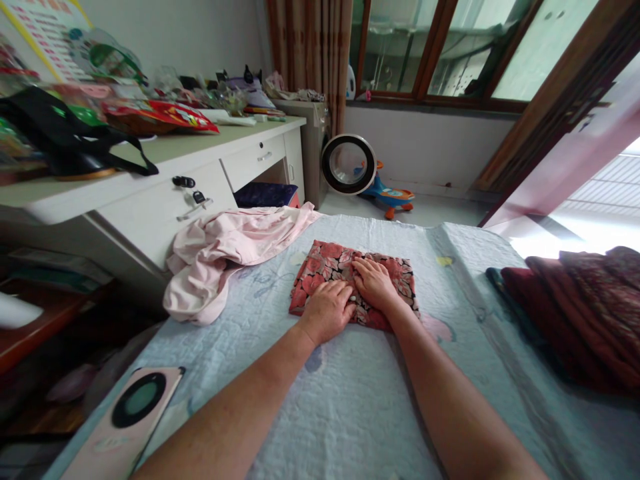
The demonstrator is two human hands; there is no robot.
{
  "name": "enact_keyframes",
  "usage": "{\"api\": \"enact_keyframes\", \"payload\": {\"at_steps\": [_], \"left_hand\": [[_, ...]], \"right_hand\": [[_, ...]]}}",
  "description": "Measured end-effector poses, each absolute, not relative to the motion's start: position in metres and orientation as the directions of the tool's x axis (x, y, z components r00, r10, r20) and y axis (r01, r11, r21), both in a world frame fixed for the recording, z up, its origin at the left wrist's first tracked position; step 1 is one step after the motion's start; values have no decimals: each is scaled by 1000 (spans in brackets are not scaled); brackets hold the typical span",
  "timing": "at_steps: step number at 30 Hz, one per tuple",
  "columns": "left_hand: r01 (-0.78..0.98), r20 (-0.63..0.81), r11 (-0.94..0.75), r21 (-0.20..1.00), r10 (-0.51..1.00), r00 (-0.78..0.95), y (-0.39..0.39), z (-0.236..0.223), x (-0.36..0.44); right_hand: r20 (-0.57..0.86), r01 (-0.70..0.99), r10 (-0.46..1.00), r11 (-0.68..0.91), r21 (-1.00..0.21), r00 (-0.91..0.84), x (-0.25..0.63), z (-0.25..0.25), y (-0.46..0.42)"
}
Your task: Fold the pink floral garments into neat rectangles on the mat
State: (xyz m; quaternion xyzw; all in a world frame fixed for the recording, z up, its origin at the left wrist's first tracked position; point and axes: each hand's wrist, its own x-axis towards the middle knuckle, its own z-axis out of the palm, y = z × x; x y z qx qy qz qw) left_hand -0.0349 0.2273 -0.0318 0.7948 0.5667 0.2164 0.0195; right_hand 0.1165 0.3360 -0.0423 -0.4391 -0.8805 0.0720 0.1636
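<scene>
Here: both hands flat on a folded red floral cloth (350, 283) lying mid-bed.
Cloth thin, printed, folded to a rough rectangle on the pale blue quilted bed cover (350, 400). Left hand (330, 308) and right hand (374, 283) lie side by side, palms down, fingers spread, grip released, pressing rather than grasping. Forearms extended straight. Crumpled pink garment (225, 257) at left; dark maroon fabrics (575, 313), possibly stacked, at right.

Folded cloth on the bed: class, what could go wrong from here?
1. Both hands, left hand and right hand, press flat on the folded cloth; lifting them might let the folds spring open.
2. The pink garment hangs over the bed edge and may slide off.
3. The phone near the edge could get knocked down.
</scene>
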Motion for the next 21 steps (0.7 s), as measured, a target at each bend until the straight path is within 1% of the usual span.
{"api": "enact_keyframes", "payload": {"at_steps": [4,8,11,16,19,21], "left_hand": [[888,308,-352,296,915,260,227,-30,-36],[893,287,-337,297,924,253,228,-32,-40],[906,300,-306,293,929,216,231,-34,-45],[910,364,-228,348,927,93,240,-36,-58],[909,430,-149,390,902,-36,245,-37,-70],[907,465,-83,412,876,-131,248,-39,-79]], "right_hand": [[162,794,818,575,-197,-552,115,-44,336],[145,803,824,567,-184,-548,115,-42,335],[138,812,832,555,-181,-538,115,-41,334],[150,797,824,567,-207,-547,115,-42,335],[183,769,808,589,-249,-560,116,-43,337],[237,737,793,609,-292,-562,118,-43,337]]}}
